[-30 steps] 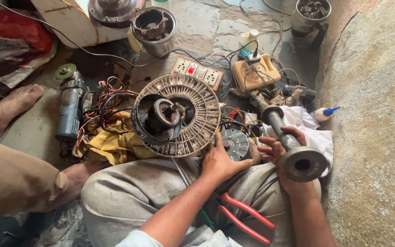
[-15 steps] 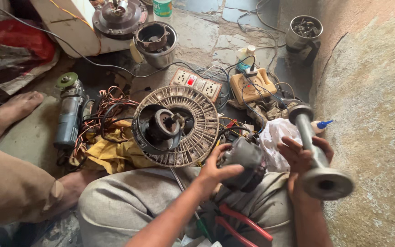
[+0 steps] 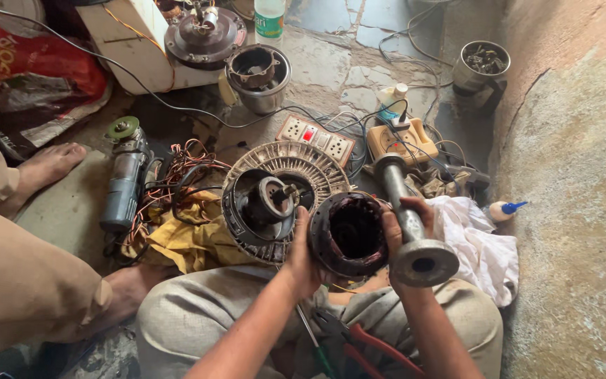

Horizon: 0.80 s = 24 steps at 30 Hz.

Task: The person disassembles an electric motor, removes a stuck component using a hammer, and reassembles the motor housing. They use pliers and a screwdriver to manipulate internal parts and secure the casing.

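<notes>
While I watch through the head camera, the left hand (image 3: pixel 301 256) is wrapped around the left rim of a dark round motor stator (image 3: pixel 348 235), fingers closed on its outer shell, and the right hand (image 3: pixel 398 224) presses the stator's right side while its fingers also clamp a grey metal pipe with a flanged end (image 3: pixel 408 217). The stator sits just above the lap, near the centre of my view, its open bore facing me. I judge it heavy and rigid, a steel ring with copper windings inside; the windings look fragile, so I would keep the grip on the outer rim and never on the coils. The pipe looks heavy too, smooth and perhaps slippery; the middle of the shaft seems the safest hold. At ten o'clock from the stator lies a ribbed round fan housing (image 3: pixel 275 200), touching or nearly so. Red-handled pliers (image 3: pixel 366 344) rest at six o'clock, a white cloth (image 3: pixel 475 238) at three o'clock, a yellow rag (image 3: pixel 184 238) at nine. The floor (image 3: pixel 331 77) is rough, dusty stone, crowded with cables and parts; a coarse wall (image 3: pixel 576 175) closes the right side.
</notes>
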### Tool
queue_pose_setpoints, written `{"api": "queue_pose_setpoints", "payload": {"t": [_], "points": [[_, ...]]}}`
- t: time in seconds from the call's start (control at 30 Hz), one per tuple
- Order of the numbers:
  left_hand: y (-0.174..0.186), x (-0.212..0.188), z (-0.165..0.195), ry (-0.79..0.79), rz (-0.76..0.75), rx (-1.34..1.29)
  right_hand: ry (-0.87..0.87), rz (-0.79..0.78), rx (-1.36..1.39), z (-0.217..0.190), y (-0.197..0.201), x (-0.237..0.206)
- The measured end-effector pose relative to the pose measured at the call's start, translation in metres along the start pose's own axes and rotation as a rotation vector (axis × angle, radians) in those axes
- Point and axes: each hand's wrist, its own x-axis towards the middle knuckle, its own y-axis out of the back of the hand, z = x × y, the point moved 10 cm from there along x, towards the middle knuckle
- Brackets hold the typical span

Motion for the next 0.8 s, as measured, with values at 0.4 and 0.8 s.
{"api": "queue_pose_setpoints", "payload": {"t": [0.4,0.8], "points": [[0.021,-0.052,0.032,-0.306,0.379,0.344,-0.089,-0.020,0.331,0.026,-0.040,0.007],[0.062,-0.131,0.156,-0.833,0.995,1.120,-0.016,0.005,0.088,0.025,-0.052,-0.006]]}}
